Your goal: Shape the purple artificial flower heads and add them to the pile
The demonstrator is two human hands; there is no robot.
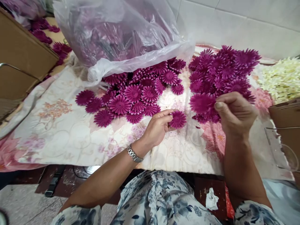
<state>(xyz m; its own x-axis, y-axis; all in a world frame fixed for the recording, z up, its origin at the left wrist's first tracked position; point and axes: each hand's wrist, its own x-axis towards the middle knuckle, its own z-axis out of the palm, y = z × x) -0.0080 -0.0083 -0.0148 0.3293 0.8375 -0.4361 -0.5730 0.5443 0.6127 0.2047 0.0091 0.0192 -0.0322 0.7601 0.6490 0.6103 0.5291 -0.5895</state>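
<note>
My left hand pinches the edge of a small purple artificial flower head, just above the cloth near the middle. Between the thumb and forefinger of my right hand is a larger purple flower layer, slightly blurred. It is held over the front of a heap of purple flower heads at the right. Beyond my left hand lies a looser pile of smaller purple flower heads, most with their faces up.
A clear plastic bag full of purple petals rests behind the left pile. Cream-coloured flowers lie at the far right, above a cardboard box. Another cardboard box stands at the left. A flowered cloth covers the table.
</note>
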